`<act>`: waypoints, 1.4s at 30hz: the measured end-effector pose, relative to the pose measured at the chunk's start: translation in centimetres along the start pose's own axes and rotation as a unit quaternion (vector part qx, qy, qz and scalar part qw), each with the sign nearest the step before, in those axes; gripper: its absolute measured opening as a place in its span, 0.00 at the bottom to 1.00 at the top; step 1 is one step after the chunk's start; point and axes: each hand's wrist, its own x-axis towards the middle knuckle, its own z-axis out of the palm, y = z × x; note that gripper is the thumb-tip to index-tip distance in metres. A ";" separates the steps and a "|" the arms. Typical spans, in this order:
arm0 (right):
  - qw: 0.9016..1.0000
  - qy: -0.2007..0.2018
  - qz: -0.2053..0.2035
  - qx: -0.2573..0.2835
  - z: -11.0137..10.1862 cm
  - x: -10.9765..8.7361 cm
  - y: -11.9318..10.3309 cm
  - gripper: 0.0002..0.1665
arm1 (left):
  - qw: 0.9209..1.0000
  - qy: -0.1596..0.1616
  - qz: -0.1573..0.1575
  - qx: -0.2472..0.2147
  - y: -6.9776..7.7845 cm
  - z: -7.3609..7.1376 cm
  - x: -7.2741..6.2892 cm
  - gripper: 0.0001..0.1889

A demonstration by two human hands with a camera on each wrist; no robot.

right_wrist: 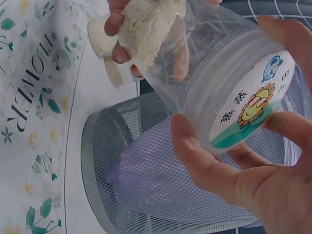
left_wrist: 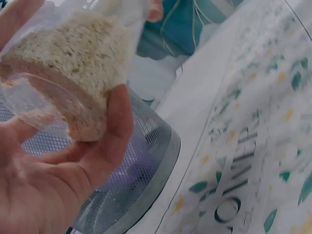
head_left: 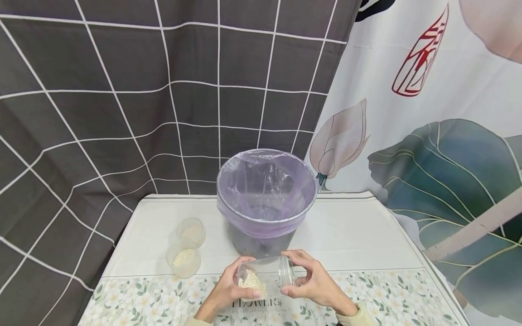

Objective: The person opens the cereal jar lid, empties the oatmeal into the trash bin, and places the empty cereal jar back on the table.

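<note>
A clear plastic jar (head_left: pixel 269 270) is held on its side just in front of a mesh bin. Pale flaky crumbs (left_wrist: pixel 78 44) have gathered toward its base end, with a pinkish layer beside them in the left wrist view. My left hand (head_left: pixel 231 286) grips the base end, fingers and thumb curled around it. At the other end, my right hand (head_left: pixel 313 281) holds the rim of the lid (right_wrist: pixel 253 100), which bears a sunflower cartoon sticker. The lid appears seated on the jar; whether it is screwed tight cannot be told.
The mesh bin (head_left: pixel 261 246), lined with a purple bag (head_left: pixel 267 227), stands behind my hands. To the left are two translucent tubs, a near one (head_left: pixel 191 270) and a far one (head_left: pixel 202 227), with pale contents. A flower-patterned cloth (head_left: pixel 134 294) covers the table's front.
</note>
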 end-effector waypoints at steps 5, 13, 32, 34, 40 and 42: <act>1.000 -0.005 -0.003 -0.020 -0.1 -0.1 0.0 0.41 | 0.999 -0.013 -0.016 -0.027 0.0 -0.1 0.1 0.34; 0.999 -0.010 -0.005 -0.034 -0.1 -0.1 0.0 0.42 | 0.995 -0.049 -0.045 -0.075 0.3 -0.2 0.1 0.32; 0.999 -0.022 0.025 -0.036 -0.1 -0.5 -0.2 0.43 | 0.941 -0.140 -0.143 -0.273 0.5 -0.3 -0.1 0.25; 0.999 -0.022 0.026 -0.032 -0.1 -0.5 -0.2 0.43 | 0.940 -0.138 -0.150 -0.275 0.5 -0.3 -0.1 0.25; 0.999 -0.029 0.015 -0.043 0.0 -0.5 -0.2 0.45 | 0.942 -0.137 -0.145 -0.268 0.6 -0.3 -0.1 0.25; 0.998 -0.034 0.016 -0.043 -0.1 -0.5 -0.3 0.46 | 0.944 -0.137 -0.137 -0.266 0.5 -0.3 -0.1 0.26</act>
